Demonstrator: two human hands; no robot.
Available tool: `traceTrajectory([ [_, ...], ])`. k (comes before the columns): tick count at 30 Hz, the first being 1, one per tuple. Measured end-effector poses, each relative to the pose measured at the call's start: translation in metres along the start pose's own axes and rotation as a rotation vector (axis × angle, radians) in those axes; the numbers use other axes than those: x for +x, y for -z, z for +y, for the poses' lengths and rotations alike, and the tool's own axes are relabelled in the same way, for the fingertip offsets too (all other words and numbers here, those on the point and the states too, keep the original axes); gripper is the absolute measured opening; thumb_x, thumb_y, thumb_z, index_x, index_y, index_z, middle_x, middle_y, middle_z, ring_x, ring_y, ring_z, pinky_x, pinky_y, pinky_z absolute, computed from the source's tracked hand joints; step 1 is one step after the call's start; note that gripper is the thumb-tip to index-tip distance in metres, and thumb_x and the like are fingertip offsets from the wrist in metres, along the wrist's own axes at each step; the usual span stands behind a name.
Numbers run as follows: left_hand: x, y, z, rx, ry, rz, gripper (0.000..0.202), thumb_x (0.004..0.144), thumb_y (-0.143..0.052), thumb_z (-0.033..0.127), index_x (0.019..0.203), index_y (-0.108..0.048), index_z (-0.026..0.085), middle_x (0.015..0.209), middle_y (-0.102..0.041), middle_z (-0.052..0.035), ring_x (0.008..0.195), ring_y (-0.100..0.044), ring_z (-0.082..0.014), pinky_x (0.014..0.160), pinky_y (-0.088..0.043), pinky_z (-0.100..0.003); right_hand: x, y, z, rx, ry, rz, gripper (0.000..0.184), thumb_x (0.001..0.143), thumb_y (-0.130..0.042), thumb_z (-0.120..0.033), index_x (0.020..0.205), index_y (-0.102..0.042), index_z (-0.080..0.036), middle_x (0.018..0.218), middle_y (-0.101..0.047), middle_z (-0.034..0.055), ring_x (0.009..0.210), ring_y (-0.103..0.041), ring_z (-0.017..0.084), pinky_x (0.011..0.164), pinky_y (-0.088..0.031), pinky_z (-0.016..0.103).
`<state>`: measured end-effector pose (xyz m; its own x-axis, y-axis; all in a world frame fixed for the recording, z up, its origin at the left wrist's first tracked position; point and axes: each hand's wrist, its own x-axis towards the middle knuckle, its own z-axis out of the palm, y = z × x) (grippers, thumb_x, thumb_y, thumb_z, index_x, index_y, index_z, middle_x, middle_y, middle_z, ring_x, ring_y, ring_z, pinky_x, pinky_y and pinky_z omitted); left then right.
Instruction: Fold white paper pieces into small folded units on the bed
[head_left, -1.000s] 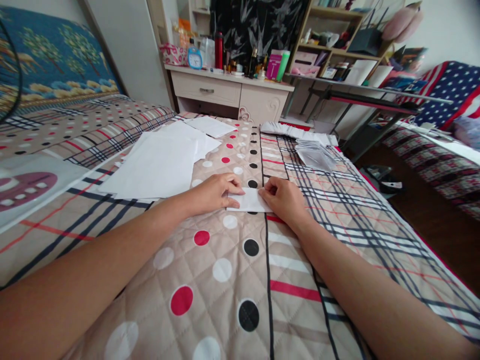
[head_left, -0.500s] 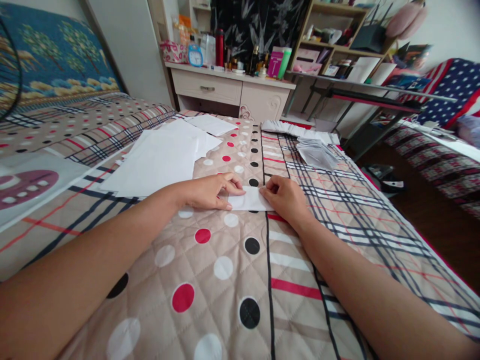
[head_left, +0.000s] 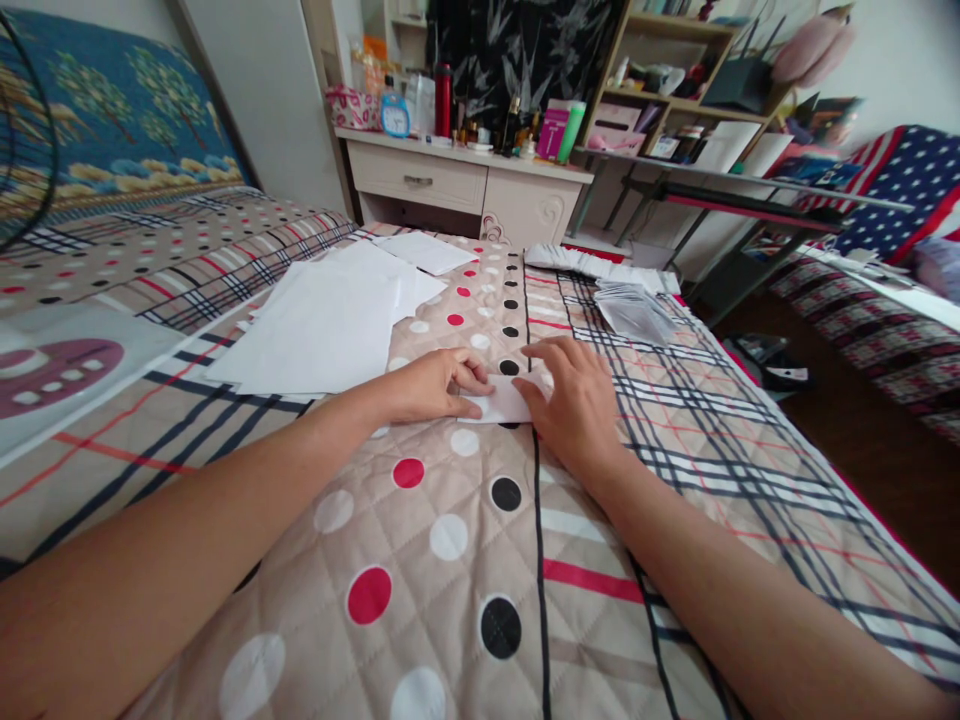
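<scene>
no legible text; blue clock (head_left: 394, 119), too small to read

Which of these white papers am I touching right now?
The small rectangular piece between your left hand and right hand, under your left fingertips. The larger white sheets lie overlapping off to the left, untouched.

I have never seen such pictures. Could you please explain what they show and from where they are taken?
There is no machine: these are a person's bare hands. All pictures come from one camera worn on the head, looking forward and down. On the patterned bedspread lie loose white sheets at left and a stack of small pale pieces at right. The left hand touches the left end of a small white paper; the right hand is at its other end, fingers spread. Whether either grips it is unclear.
</scene>
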<state>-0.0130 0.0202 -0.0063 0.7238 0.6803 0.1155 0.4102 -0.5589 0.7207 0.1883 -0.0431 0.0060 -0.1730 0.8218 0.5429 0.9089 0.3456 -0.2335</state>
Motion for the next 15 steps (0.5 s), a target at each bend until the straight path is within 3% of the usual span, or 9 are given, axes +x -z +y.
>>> traceTrajectory([
  [2,0.000,-0.002,0.001,-0.076,0.023,0.013,0.028,0.070,-0.074,0.025,0.096,-0.070,0.016,0.104,-0.064,-0.0050,0.092,-0.062,-0.0174,0.084,-0.050,-0.030,-0.011,0.001,-0.023,0.125,0.177,-0.120,0.058,0.091,-0.053,-0.042,0.135,-0.048,-0.006,0.141,-0.050,0.0214,0.132,-0.044,0.030,0.109,-0.035,0.045],
  [4,0.000,-0.004,0.000,-0.116,0.067,0.049,0.025,0.073,-0.068,0.021,0.097,-0.065,0.014,0.091,-0.065,-0.0031,0.082,-0.062,-0.0162,0.075,-0.051,-0.029,-0.023,-0.001,-0.045,0.208,0.249,-0.277,0.090,0.088,-0.049,-0.060,0.148,-0.024,0.003,0.156,-0.024,0.0277,0.147,-0.021,0.032,0.115,-0.028,0.048],
  [6,0.000,-0.005,-0.001,-0.079,0.077,0.087,0.018,0.075,-0.063,0.017,0.092,-0.063,0.014,0.085,-0.063,-0.0023,0.078,-0.060,-0.0159,0.073,-0.050,-0.028,-0.032,-0.004,-0.059,0.229,0.250,-0.376,0.101,0.088,-0.042,-0.068,0.150,-0.012,0.006,0.159,-0.010,0.0296,0.150,-0.005,0.032,0.118,-0.023,0.050],
  [9,-0.001,-0.004,-0.002,-0.007,-0.013,0.060,0.004,0.073,-0.064,0.016,0.076,-0.067,0.014,0.098,-0.061,-0.0051,0.089,-0.061,-0.0165,0.083,-0.049,-0.028,-0.039,-0.006,-0.060,0.190,0.217,-0.450,0.108,0.085,-0.036,-0.076,0.152,-0.008,0.005,0.159,-0.004,0.0291,0.149,0.004,0.033,0.119,-0.019,0.054],
  [11,-0.001,-0.002,-0.003,0.019,-0.070,0.023,0.007,0.075,-0.068,0.021,0.072,-0.072,0.016,0.106,-0.059,-0.0059,0.097,-0.060,-0.0172,0.090,-0.047,-0.029,-0.042,-0.004,-0.051,0.139,0.214,-0.499,0.110,0.083,-0.034,-0.078,0.151,-0.011,0.005,0.158,-0.007,0.0299,0.149,0.003,0.034,0.119,-0.018,0.056],
  [15,-0.001,0.002,-0.005,0.079,-0.080,0.006,0.024,0.077,-0.072,0.029,0.098,-0.076,0.021,0.111,-0.059,-0.0061,0.101,-0.059,-0.0174,0.095,-0.044,-0.031,-0.050,0.008,-0.025,0.014,0.206,-0.541,0.109,0.083,-0.033,-0.079,0.149,-0.021,0.007,0.157,-0.013,0.0311,0.148,-0.005,0.036,0.118,-0.021,0.055],
])
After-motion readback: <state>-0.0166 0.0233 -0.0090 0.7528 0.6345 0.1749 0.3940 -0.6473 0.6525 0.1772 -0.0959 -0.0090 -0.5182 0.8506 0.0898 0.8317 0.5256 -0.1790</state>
